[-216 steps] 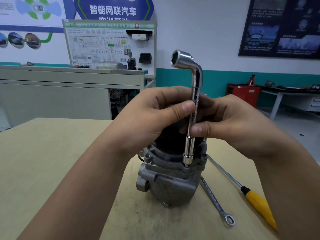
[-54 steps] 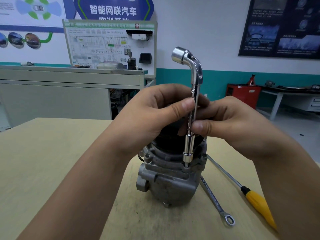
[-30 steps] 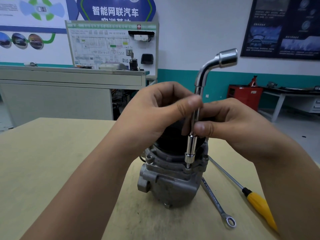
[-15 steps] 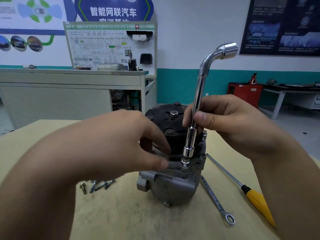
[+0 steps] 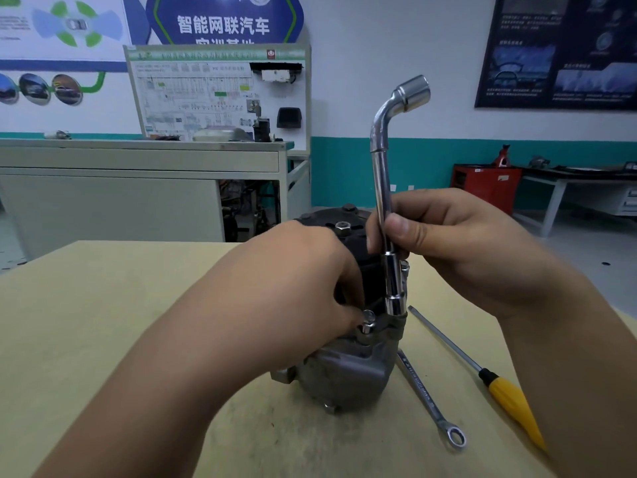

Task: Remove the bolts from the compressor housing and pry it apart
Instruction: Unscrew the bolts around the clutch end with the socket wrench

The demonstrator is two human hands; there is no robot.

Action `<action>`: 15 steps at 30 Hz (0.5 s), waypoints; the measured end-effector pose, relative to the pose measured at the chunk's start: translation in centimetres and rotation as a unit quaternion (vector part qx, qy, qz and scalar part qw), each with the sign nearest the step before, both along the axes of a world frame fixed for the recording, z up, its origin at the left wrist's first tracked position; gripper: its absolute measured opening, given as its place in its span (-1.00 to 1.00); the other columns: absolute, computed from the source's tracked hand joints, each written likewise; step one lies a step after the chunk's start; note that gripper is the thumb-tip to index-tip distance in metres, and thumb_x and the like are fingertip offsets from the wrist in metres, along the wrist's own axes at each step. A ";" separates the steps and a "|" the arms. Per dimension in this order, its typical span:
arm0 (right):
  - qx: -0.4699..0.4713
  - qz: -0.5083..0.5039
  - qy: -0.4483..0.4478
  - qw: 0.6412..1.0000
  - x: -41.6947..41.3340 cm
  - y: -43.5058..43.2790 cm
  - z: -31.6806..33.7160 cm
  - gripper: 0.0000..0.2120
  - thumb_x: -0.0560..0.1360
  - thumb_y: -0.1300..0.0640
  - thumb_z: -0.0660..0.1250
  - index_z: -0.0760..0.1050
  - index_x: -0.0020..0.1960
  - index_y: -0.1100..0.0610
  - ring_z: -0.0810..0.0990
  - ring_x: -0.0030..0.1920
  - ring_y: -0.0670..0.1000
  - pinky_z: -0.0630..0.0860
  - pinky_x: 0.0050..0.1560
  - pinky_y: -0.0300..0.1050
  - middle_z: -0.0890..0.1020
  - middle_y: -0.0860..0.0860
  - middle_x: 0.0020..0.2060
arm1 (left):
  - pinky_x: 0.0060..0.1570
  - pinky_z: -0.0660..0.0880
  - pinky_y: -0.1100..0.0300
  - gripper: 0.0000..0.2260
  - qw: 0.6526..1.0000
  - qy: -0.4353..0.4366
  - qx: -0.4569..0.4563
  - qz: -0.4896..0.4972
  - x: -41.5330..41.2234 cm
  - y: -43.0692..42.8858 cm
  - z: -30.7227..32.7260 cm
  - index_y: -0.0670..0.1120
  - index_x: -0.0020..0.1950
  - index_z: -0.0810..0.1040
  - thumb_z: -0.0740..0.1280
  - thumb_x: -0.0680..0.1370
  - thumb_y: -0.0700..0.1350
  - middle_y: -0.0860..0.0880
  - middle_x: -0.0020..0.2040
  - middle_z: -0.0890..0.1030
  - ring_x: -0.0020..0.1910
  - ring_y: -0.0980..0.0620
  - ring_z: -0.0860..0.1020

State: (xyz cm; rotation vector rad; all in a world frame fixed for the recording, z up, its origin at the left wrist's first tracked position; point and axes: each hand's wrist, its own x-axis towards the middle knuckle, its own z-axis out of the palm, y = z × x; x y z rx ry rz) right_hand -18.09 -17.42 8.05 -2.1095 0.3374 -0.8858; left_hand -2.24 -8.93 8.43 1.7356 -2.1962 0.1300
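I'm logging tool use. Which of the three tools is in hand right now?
The L-shaped socket wrench, gripped upright by the right hand; the ring spanner and yellow-handled screwdriver lie on the table.

Open tabletop [image 5: 86, 322] spreads left of the compressor [image 5: 348, 370]; on its right, a ring spanner [image 5: 418, 384] and yellow-handled screwdriver [image 5: 510, 405] lie across my path.

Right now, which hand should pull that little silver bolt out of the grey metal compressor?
The left hand: its fingertips pinch the small silver bolt on the grey metal compressor housing. The right hand is busy gripping the chrome L-shaped socket wrench.
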 end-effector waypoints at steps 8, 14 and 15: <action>-0.003 0.000 0.007 1.000 -0.1 0.0 0.1 -0.80 0.45 0.09 0.21 0.54 -0.22 0.16 0.50 -0.27 -0.16 0.43 -0.20 -0.35 0.56 -0.12 -0.37 | -0.31 0.39 0.40 -0.76 1.000 0.005 0.007 -0.012 -0.4 0.3 0.0 0.37 0.07 0.57 0.36 0.47 0.06 0.26 -0.46 0.46 -0.33 0.29 0.44; -0.006 -0.005 0.013 1.000 0.0 0.0 0.0 -0.79 0.45 0.08 0.21 0.55 -0.22 0.17 0.51 -0.27 -0.15 0.43 -0.20 -0.34 0.56 -0.10 -0.37 | -0.12 0.52 0.20 -0.82 1.000 -0.006 -0.002 -0.005 -0.6 -0.1 -0.3 0.30 0.05 0.61 0.38 0.49 0.06 0.22 -0.37 0.45 -0.30 0.28 0.44; -0.007 -0.006 0.014 1.000 0.0 0.0 0.0 -0.79 0.45 0.08 0.21 0.55 -0.22 0.17 0.51 -0.27 -0.14 0.43 -0.20 -0.34 0.56 -0.10 -0.37 | -0.10 0.53 0.19 -0.83 1.000 -0.005 -0.001 -0.007 -0.6 -0.1 -0.3 0.29 0.04 0.61 0.38 0.48 0.06 0.23 -0.38 0.46 -0.31 0.29 0.44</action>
